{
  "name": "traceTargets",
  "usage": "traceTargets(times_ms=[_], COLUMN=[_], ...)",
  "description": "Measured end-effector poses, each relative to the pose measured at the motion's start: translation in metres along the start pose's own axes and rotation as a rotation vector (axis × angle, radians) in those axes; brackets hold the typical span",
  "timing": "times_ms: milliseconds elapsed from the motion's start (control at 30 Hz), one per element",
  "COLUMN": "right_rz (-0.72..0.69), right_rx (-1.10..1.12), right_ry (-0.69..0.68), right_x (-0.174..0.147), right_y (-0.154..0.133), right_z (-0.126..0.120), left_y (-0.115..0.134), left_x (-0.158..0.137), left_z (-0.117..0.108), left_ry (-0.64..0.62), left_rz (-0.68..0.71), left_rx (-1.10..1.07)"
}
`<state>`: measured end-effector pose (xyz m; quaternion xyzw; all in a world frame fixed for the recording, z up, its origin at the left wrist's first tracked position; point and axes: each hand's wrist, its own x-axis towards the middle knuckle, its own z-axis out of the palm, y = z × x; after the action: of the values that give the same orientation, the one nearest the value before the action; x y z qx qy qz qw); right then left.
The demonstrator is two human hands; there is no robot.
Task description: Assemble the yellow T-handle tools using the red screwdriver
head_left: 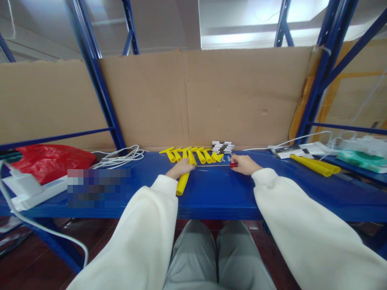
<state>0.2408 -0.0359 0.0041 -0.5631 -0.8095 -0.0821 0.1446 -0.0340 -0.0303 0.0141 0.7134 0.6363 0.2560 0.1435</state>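
My left hand [180,167] is closed around a yellow tube [183,183], which slants over the blue shelf with its round end toward me. My right hand [245,164] is closed on a small red object [234,164], mostly hidden by the fingers. A thin pale line [213,165] runs between the red object and the yellow tube; I cannot tell what it is. Beyond my hands, several yellow T-shaped tubes [171,155] lie in a row. A stack of small black-and-white boxes [223,147] and a blue printed card [225,159] lie just past my right hand.
A cardboard panel [242,96] closes off the back. On the left are a red plastic bag [51,161], a white power strip [45,193] and coiled white cable [123,158]. Yellow tubes [314,165], a white box [292,151] and a green packet [363,159] lie right.
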Motion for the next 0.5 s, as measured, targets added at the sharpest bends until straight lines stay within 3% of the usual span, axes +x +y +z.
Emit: traceTargets(times_ms=[500], right_rz=[-0.106], right_rx=[0.172], right_ry=[-0.065], right_x=[0.0072], right_y=[0.0041], right_z=[0.0101], left_y=[0.0043], left_x=[-0.0016], left_z=[-0.0049], left_ry=[-0.029], left_rz=[0.022], left_rx=[0.142])
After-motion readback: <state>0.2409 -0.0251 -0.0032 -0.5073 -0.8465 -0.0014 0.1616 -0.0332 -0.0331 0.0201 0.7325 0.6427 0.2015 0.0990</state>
